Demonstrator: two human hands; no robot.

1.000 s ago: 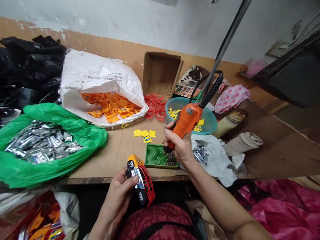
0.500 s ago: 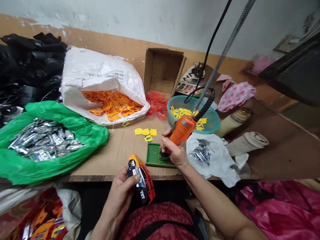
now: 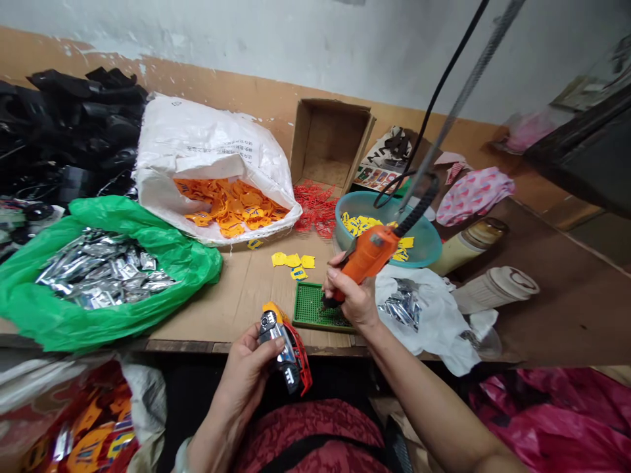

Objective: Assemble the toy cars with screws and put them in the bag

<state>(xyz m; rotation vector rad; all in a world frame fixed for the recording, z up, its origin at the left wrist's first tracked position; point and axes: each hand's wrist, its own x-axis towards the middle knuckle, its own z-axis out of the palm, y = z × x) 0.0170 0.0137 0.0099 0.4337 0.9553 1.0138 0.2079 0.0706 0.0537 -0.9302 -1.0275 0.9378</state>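
Note:
Near the bench's front edge, my left hand (image 3: 249, 363) is closed around a toy car (image 3: 280, 345) with a black and silver front, an orange-yellow body edge and a red lattice frame along its right side. The thumb presses on its silver part. My right hand (image 3: 355, 299) grips an orange electric screwdriver (image 3: 371, 253), which hangs from a spring and a black cable. Its black nose points down at the green perforated tray (image 3: 308, 305), where small dark screws lie. The hand hides part of the tray. Behind it lie a few yellow pieces (image 3: 293, 261).
Left stand a green bag (image 3: 197, 266) of silver parts and a white sack (image 3: 211, 125) of orange parts. Red lattice frames (image 3: 315, 207) lie before a cardboard box (image 3: 332, 141). Right are a teal bowl (image 3: 426, 243), a white plastic bag (image 3: 438, 322) and bottles (image 3: 497, 289).
The whole view has shifted slightly, so things sit a little further right. Both hands keep their holds, and the screwdriver's nose stays over the green tray.

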